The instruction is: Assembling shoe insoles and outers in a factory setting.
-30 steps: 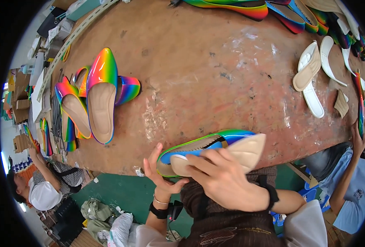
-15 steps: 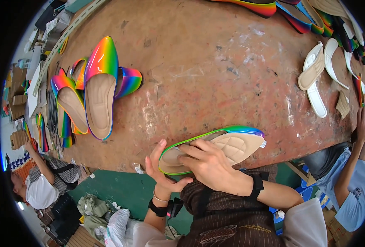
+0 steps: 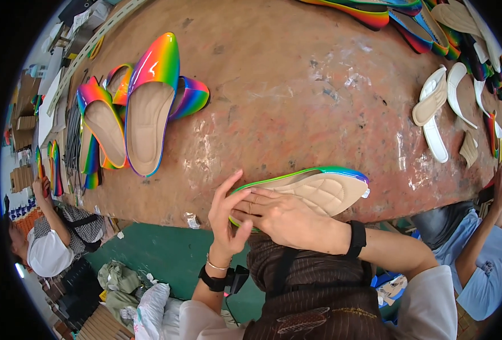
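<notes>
A rainbow-coloured glossy shoe [image 3: 341,170] is tilted at the table's near edge, in both my hands. A beige quilted insole [image 3: 325,191] lies along it, its wide padded end on the right over the shoe's upper. My left hand [image 3: 226,218] cups the rounded left end, thumb low and fingers stretched upward. My right hand [image 3: 289,218] lies across the insole, fingers pressed down inside the shoe and reaching to the left palm. Its thumb is hidden. A small white tab [image 3: 366,193] sticks out at the shoe's right tip.
Finished rainbow shoes [image 3: 149,122] are grouped at the table's left. White straps with a beige sole [image 3: 430,107] lie at the right, more rainbow shoes [image 3: 370,17] at the far right. Co-workers sit at the left [image 3: 49,252] and right [image 3: 483,255] sides.
My right fingers have slid left along the insole to meet my left palm. The left fingers have moved up and closer around the shoe's end. My view has shifted slightly.
</notes>
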A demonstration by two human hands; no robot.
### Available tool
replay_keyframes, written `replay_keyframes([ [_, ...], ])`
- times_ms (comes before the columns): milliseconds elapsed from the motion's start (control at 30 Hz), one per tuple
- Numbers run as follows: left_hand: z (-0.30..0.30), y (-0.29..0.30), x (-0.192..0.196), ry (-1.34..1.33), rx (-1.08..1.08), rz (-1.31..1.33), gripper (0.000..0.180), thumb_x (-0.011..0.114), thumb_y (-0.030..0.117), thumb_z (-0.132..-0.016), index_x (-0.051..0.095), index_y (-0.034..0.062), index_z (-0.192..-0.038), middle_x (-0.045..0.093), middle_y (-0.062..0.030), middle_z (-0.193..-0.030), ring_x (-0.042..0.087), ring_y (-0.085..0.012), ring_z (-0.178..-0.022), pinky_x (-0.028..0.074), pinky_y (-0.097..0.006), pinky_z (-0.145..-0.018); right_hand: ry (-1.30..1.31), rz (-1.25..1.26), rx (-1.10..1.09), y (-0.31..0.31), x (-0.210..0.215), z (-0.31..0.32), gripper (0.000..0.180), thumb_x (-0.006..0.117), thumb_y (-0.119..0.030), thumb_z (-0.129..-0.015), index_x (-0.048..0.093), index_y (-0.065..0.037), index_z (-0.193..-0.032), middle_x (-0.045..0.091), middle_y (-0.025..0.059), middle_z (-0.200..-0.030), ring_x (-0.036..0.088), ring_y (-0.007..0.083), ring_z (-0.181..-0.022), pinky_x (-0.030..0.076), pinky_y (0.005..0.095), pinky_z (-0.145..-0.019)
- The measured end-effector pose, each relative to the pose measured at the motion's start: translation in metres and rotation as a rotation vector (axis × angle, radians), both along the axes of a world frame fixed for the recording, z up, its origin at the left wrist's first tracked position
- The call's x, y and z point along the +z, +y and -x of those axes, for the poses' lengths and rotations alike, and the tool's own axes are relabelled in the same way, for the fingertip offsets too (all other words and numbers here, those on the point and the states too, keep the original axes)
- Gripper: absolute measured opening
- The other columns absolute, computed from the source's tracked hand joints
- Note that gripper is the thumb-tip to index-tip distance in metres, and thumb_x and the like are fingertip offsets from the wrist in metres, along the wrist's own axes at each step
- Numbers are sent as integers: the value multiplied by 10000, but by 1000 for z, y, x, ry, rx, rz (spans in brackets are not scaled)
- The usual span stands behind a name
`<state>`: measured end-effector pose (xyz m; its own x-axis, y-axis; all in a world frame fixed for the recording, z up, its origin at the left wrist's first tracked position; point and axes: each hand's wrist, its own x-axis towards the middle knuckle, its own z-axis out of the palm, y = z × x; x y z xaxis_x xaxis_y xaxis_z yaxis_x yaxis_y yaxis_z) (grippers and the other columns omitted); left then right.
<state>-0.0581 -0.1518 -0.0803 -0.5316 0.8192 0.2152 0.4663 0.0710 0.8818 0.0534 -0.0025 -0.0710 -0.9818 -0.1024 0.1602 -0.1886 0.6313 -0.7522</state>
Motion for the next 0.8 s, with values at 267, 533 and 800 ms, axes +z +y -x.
replay_keyframes([
  [267, -11, 0, -6, -27, 144, 1, 258, 474, 81, -755, 502, 12, -1002, 513, -288, -1374, 558, -392, -1207, 449, -462, -1014, -63, -299, -249, -3, 16, -39, 313, 607, -135, -803, 735, -16, -1063, 647, 120, -1301, 563, 246, -1282, 304, 426, -1190],
  [533, -77, 10, 24, 54, 191, 172, 565, 706, 173, -813, 403, 4, -1258, 207, -353, -1562, 293, -463, -1432, 237, -502, -1168, 75, -308, -819, 31, 34, -49, 386, 670, -31, -760, 693, -37, -1145, 669, 135, -1181, 557, 377, -1223, 250, 632, -1132],
  [800, -96, 55, 58, 454, -121, 535, 619, 808, 222, -730, 600, 63, -1291, 441, -99, -1515, 592, -335, -858, 533, -377, -610, -106, 431, -887, 94, 58, -3, 633, 781, -128, -744, 556, -15, -1325, 586, 210, -1310, 623, 385, -1111, 499, 457, -947],
])
